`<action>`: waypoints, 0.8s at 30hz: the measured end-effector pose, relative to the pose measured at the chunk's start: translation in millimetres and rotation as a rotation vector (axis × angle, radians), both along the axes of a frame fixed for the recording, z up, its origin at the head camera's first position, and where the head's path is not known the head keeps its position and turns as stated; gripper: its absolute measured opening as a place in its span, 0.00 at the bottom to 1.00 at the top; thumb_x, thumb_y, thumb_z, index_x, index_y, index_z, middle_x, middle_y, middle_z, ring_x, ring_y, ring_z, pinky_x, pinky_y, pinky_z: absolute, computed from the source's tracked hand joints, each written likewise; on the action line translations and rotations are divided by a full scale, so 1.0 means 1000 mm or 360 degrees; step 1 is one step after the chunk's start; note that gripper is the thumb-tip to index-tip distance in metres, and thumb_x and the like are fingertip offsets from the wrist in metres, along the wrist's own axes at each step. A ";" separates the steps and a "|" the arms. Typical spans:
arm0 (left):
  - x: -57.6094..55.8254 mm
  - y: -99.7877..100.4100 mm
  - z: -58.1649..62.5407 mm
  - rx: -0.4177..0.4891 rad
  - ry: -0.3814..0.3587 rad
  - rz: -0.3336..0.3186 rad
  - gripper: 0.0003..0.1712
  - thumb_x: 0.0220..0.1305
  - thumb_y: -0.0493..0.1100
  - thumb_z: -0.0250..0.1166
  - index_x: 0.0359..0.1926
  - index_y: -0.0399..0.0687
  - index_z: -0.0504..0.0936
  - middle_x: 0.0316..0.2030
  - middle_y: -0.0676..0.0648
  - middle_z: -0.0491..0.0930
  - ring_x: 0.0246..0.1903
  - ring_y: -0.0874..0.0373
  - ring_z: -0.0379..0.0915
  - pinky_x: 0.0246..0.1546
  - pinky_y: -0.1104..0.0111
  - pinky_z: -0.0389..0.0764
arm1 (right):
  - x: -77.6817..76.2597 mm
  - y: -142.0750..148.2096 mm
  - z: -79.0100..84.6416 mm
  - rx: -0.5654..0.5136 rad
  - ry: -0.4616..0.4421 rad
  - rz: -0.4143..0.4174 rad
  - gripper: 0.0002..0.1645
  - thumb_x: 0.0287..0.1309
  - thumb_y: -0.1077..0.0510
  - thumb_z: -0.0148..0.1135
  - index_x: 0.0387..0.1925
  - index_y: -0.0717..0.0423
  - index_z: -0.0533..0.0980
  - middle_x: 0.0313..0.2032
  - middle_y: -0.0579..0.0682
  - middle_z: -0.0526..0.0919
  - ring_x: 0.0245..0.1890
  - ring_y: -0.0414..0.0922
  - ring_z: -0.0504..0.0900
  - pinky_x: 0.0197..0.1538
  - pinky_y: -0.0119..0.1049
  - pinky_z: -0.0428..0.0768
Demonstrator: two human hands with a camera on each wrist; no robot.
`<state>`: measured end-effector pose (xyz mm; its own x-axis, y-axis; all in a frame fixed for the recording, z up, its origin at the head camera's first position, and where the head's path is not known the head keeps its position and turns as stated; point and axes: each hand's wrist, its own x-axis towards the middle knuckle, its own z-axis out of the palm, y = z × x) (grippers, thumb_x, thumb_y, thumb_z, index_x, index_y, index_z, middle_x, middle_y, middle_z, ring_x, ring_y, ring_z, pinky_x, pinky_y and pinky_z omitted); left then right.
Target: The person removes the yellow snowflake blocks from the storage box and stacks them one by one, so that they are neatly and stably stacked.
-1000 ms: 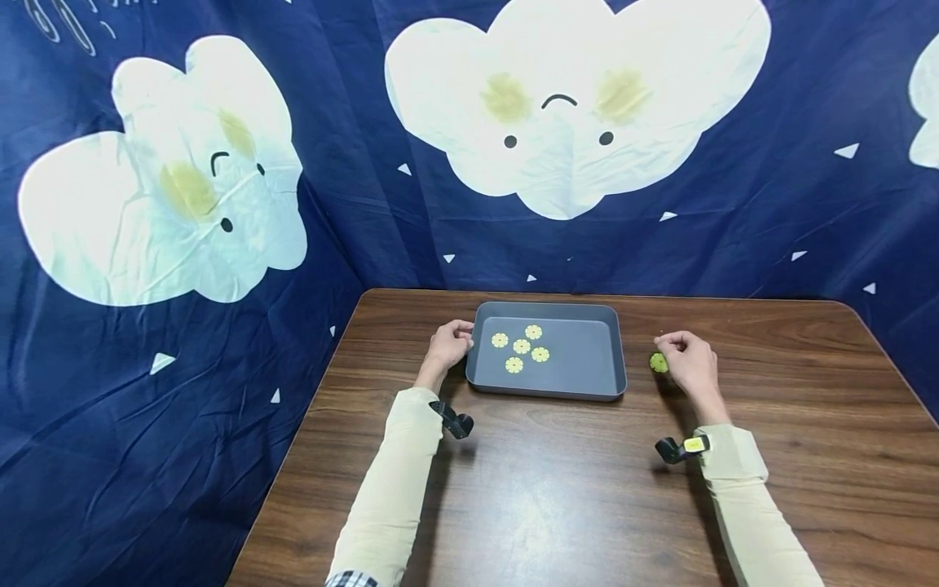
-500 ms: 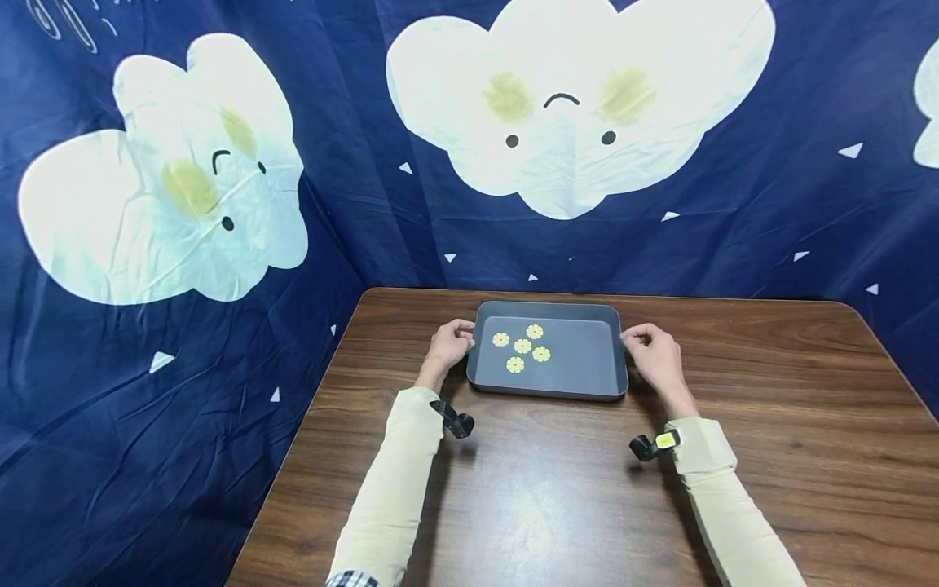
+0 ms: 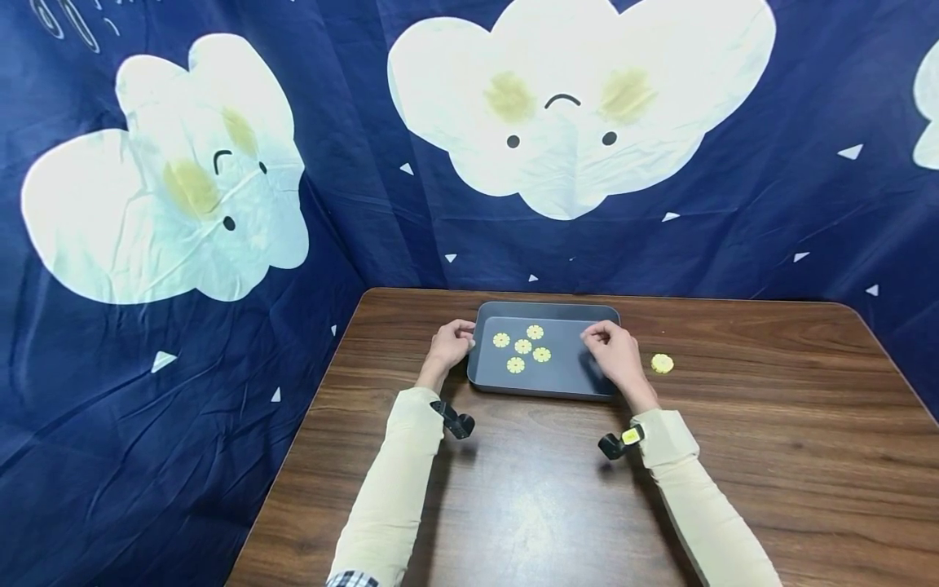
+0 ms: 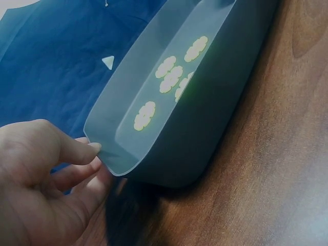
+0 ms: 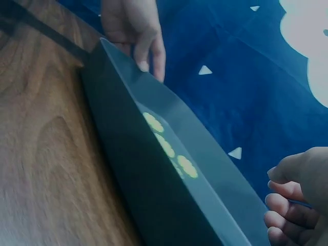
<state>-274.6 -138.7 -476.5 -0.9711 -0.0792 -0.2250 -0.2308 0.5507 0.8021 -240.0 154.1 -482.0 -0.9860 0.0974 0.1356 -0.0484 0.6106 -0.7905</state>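
Observation:
A dark grey rectangular baking tray lies on the table. My left hand grips its left rim, with the thumb over the edge and the fingers curled at the outer side, as the left wrist view shows. Several flat yellow flower-shaped pieces lie spread in the tray's left half. My right hand is over the tray's right side. Its fingers are loosely curled near the thumb in the right wrist view, and nothing shows between them. Another pale yellow scalloped piece lies on the table, right of the tray.
The brown wooden table has its rear edge just behind the tray. Blue cloth with white clouds hangs behind and to the left. A small black camera is strapped to each sleeve.
My right hand has moved left from beside the loose piece, past the tray's right rim, to over the tray. That piece looked green and now looks pale yellow. My left hand stays put.

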 end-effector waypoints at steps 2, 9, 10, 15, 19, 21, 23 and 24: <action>0.000 0.000 0.000 0.0003 0.0006 -0.0001 0.22 0.62 0.33 0.60 0.58 0.46 0.77 0.47 0.43 0.81 0.50 0.49 0.75 0.53 0.60 0.76 | -0.002 -0.006 -0.001 0.0016 -0.0009 0.0024 0.10 0.59 0.55 0.60 0.38 0.57 0.80 0.32 0.53 0.82 0.30 0.43 0.75 0.36 0.33 0.71; 0.000 -0.001 -0.001 -0.0001 0.0016 -0.0009 0.22 0.62 0.33 0.60 0.58 0.46 0.77 0.46 0.43 0.81 0.49 0.49 0.75 0.52 0.60 0.76 | -0.007 -0.025 -0.010 0.0051 -0.0057 0.0096 0.10 0.57 0.54 0.64 0.37 0.56 0.80 0.31 0.51 0.82 0.31 0.44 0.76 0.37 0.34 0.71; 0.000 0.000 -0.001 0.0000 0.0016 -0.0010 0.22 0.62 0.33 0.60 0.58 0.46 0.77 0.46 0.43 0.81 0.49 0.49 0.75 0.52 0.60 0.76 | -0.008 -0.027 -0.011 0.0048 -0.0060 0.0109 0.10 0.56 0.54 0.64 0.37 0.57 0.80 0.31 0.51 0.82 0.32 0.44 0.77 0.38 0.34 0.72; 0.001 0.000 0.000 0.0020 0.0011 -0.0005 0.22 0.62 0.33 0.59 0.58 0.46 0.77 0.47 0.43 0.81 0.49 0.50 0.75 0.52 0.60 0.77 | -0.012 -0.035 -0.018 0.0067 -0.0088 0.0163 0.11 0.55 0.55 0.65 0.37 0.58 0.79 0.32 0.52 0.83 0.35 0.47 0.78 0.43 0.39 0.73; 0.000 -0.001 -0.001 0.0022 0.0010 -0.0002 0.22 0.62 0.33 0.59 0.58 0.46 0.77 0.47 0.43 0.81 0.49 0.50 0.75 0.52 0.60 0.76 | -0.015 -0.040 -0.023 0.0139 -0.0140 0.0195 0.11 0.56 0.55 0.65 0.37 0.57 0.78 0.33 0.52 0.82 0.37 0.48 0.78 0.46 0.42 0.73; 0.000 -0.001 -0.002 0.0018 0.0007 -0.0001 0.22 0.62 0.33 0.59 0.58 0.47 0.77 0.47 0.44 0.81 0.50 0.50 0.75 0.52 0.60 0.76 | -0.016 -0.042 -0.024 0.0198 -0.0151 0.0211 0.12 0.56 0.54 0.65 0.38 0.57 0.78 0.34 0.52 0.81 0.38 0.48 0.78 0.46 0.44 0.73; 0.000 0.000 -0.002 0.0016 0.0003 0.0000 0.22 0.62 0.33 0.60 0.58 0.47 0.77 0.47 0.44 0.81 0.50 0.50 0.75 0.52 0.60 0.76 | -0.016 -0.045 -0.026 0.0248 -0.0167 0.0223 0.12 0.56 0.53 0.66 0.39 0.56 0.78 0.35 0.51 0.80 0.38 0.49 0.77 0.46 0.44 0.73; 0.000 0.000 -0.002 0.0014 0.0001 0.0002 0.22 0.62 0.34 0.60 0.58 0.47 0.77 0.47 0.44 0.81 0.50 0.50 0.75 0.52 0.60 0.76 | -0.017 -0.046 -0.026 0.0278 -0.0169 0.0232 0.13 0.56 0.53 0.65 0.40 0.56 0.78 0.36 0.52 0.79 0.39 0.49 0.77 0.46 0.45 0.73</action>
